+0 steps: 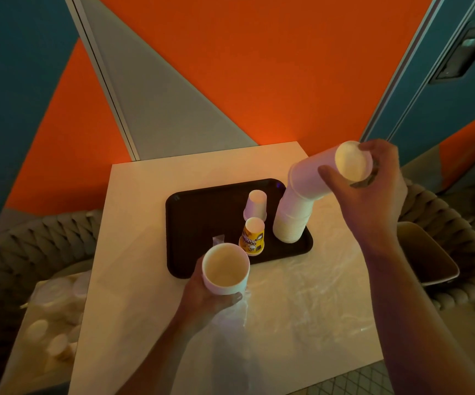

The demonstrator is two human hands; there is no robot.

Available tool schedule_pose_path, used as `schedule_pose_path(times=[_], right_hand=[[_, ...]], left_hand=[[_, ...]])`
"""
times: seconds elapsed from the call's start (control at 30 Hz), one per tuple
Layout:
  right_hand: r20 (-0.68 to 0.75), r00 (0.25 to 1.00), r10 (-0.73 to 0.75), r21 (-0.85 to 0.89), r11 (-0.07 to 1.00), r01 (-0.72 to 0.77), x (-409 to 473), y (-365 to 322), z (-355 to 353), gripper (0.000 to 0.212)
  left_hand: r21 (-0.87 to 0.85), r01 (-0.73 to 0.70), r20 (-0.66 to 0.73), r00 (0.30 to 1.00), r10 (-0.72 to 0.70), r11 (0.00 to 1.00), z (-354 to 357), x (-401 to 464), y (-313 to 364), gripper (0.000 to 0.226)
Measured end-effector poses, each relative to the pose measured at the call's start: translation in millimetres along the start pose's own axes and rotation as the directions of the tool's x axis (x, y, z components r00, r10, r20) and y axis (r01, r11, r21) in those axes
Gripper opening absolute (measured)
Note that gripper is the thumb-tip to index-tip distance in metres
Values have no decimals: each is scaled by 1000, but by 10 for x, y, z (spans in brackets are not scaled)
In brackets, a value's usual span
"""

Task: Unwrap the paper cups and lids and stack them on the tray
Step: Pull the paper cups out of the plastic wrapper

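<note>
Partly done, by my reading: on the dark rectangular plastic tray (190, 223) stand a tall leaning stack of white paper cups (293, 215) and two small upturned cups; the right hand (373, 178) grips the stack's top, the left hand (213, 292) curls round a single white paper cup (226, 267) over the tray's near edge (loose clear plastic wrap (302, 295) lies on the pale square surface (133, 252)); the tray's left half is free; no lids there.
</note>
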State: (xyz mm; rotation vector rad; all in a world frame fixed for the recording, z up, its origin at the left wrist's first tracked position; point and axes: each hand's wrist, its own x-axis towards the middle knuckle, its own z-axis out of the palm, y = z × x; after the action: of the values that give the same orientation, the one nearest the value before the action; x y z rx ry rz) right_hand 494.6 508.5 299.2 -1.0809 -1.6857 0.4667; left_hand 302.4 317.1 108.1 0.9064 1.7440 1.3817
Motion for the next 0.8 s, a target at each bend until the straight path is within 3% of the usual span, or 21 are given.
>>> schedule_pose_path(times=[0.13,0.27,0.47,0.63,0.8], right_hand=[[-49,998,41,-51,998,-43,159,80,77,54],[1,993,119,-69,991,-119,295,183,239,51],[127,973,195,-173,970,-172,461,289,515,66],[401,865,303,-473,876,-88,326,527,703,74],[389,870,303,-544,838,-49,248,543,683,68]], left_hand=[[14,-8,-1,1000,8,1000,7,13,-13,91],[26,-8,-1,1000,8,1000,0,15,-31,93],[27,2,-7,1000,-2,1000,8,16,-23,94],[30,-6,-3,1000,6,1000,8,9,-6,92],[21,-7,-2,1000,7,1000,13,15,-11,92]])
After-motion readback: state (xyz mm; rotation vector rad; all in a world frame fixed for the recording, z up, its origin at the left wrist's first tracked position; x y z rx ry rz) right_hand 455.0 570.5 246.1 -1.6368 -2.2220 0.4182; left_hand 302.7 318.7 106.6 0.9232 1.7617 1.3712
